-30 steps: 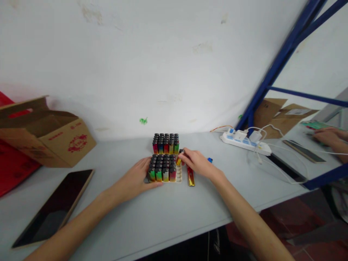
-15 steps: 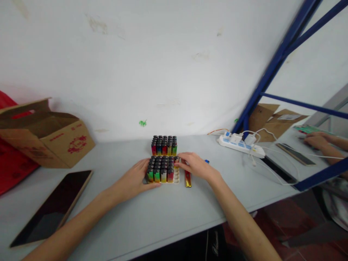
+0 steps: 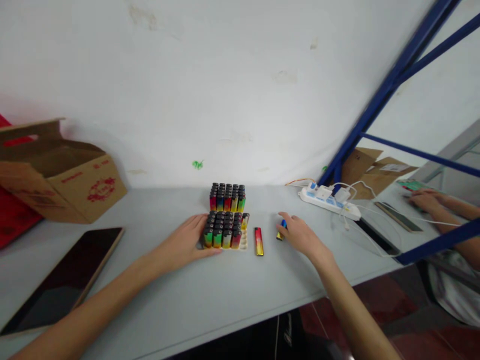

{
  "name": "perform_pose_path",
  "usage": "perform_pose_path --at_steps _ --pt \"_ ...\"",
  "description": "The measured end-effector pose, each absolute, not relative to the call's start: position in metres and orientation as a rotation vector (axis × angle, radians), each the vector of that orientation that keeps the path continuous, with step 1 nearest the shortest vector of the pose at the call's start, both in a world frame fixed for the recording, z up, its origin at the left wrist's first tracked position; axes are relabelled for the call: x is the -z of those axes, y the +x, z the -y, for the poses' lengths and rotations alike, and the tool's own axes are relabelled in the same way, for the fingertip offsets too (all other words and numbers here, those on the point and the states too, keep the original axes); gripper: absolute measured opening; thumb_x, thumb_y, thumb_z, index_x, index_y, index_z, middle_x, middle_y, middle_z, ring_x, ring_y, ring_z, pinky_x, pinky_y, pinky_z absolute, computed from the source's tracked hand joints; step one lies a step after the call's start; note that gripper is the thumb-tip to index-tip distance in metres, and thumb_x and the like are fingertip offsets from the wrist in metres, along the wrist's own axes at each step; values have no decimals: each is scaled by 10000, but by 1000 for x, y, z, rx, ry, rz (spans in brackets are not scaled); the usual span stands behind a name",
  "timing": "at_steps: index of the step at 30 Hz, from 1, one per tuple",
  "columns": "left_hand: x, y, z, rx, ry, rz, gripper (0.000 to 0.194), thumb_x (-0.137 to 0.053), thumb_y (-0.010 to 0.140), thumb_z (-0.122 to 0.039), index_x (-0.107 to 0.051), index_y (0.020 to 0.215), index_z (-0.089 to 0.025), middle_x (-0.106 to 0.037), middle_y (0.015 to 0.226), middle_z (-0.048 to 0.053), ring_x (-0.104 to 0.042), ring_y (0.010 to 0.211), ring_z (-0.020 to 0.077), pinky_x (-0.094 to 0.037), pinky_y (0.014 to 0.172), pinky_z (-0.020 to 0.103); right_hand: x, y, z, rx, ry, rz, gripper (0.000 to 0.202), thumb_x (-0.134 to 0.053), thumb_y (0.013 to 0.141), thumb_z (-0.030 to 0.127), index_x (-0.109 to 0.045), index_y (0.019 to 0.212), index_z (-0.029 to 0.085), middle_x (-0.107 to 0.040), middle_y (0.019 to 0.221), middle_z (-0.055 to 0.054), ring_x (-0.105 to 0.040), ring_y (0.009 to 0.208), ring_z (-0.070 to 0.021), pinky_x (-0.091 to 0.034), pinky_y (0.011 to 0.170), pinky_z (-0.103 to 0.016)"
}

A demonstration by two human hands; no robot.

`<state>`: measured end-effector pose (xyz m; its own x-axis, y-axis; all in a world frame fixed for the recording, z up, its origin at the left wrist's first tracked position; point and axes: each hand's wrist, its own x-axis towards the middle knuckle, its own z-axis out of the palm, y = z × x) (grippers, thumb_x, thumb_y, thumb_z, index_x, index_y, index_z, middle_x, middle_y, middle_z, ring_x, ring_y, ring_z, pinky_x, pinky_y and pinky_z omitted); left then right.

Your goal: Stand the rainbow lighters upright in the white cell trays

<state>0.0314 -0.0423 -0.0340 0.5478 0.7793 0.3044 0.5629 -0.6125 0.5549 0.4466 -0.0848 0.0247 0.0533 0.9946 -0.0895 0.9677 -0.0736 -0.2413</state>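
My left hand (image 3: pixel 187 237) is curved around the left side of a white lighter tray (image 3: pixel 243 245), its thumb along the front edge. Several upright lighters (image 3: pixel 224 230) with black tops and coloured bodies fill most of this tray. In its right column a yellow lighter (image 3: pixel 244 221) stands at the back, with bare slots in front. My right hand (image 3: pixel 298 234), farther right, has its thumb and fingers closed on a blue and yellow lighter (image 3: pixel 280 234) at the tabletop. Between tray and right hand, a red and yellow lighter (image 3: pixel 259 242) lies flat.
Behind the tray stands another block of lighters (image 3: pixel 227 197). A tablet (image 3: pixel 63 280) and an open cardboard box (image 3: pixel 86 185) are at left. A power strip (image 3: pixel 330 202) with cables lies right, by a blue metal frame (image 3: pixel 360 125). Another person's hands (image 3: pixel 427 200) are beyond it.
My right hand has left the tray's right column, where a yellow lighter now shows, and moved right to the blue and yellow lighter. My left hand stays at the tray.
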Motion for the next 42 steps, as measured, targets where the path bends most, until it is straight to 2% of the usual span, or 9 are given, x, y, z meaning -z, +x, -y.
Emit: perform_pose_path --at_steps 4,8,10,13,22,26,30,35,42 --pt "34 33 42 -749 2413 -1102 876 -979 972 -884 -816 1613 -310 -885 1609 162 -826 1525 497 -649 1402 654 -14 443 69 -427 -1961 2047 517 -742 1147 168 -766 1663 157 -891 1197 -163 -876 1215 -343 -629 1101 -416" --pt "31 34 46 -712 2416 -1115 829 -995 995 -829 -807 1601 -294 -880 1593 174 -828 1524 481 -652 1394 631 -14 433 39 -691 -1649 1766 136 -754 1100 323 -742 1217 254 -846 1074 -94 -829 897 -267 -661 796 -370" --pt "30 35 48 -715 2408 -1108 827 -1015 996 -792 -803 1612 -283 -873 1614 178 -825 1535 482 -653 1391 639 -17 422 25 -924 -1444 1601 286 -775 1064 522 -655 1187 293 -838 1000 -37 -717 698 -213 -553 601 -310" --pt "28 36 50 -730 2396 -1081 830 -1037 999 -747 -792 1647 -289 -858 1665 174 -816 1557 485 -640 1406 655 -19 400 11 -1121 -1207 1464 512 -821 952 734 -599 1144 314 -761 796 45 -531 583 -156 -392 543 -248" --pt "21 34 56 -684 2391 -1110 839 -1002 1040 -743 -761 1707 -295 -834 1718 161 -774 1624 479 -588 1475 650 8 367 24 -1177 -1083 1244 742 -1005 817 924 -670 1039 300 -555 692 91 -427 592 -140 -326 554 -268" --pt "19 34 55 -657 2401 -1147 868 -991 1030 -766 -765 1706 -271 -813 1761 183 -757 1653 506 -560 1504 684 10 362 25 -1302 -1137 1096 833 -721 945 1084 -509 738 306 -318 603 107 -235 532 -112 -211 510 -281" --pt "18 32 53 -657 2408 -1136 862 -980 1040 -779 -767 1707 -277 -824 1749 174 -776 1638 499 -577 1495 675 5 358 28 -1315 -1266 1057 730 -553 1127 817 -402 617 317 -263 580 89 -172 532 -113 -185 506 -278" --pt "18 33 52 -675 2422 -1128 832 -988 1041 -738 -765 1709 -295 -826 1758 150 -785 1630 478 -587 1488 662 0 359 33 -1250 -1300 1148 642 -525 1137 591 -395 571 317 -291 571 59 -204 537 -130 -203 518 -289" --pt "17 33 52 -653 2427 -1131 790 -979 1050 -739 -795 1674 -292 -846 1725 151 -799 1610 478 -595 1480 658 -1 364 30 -1214 -1216 1244 736 -586 1096 858 -489 622 304 -313 576 70 -250 534 -129 -241 553 -318"
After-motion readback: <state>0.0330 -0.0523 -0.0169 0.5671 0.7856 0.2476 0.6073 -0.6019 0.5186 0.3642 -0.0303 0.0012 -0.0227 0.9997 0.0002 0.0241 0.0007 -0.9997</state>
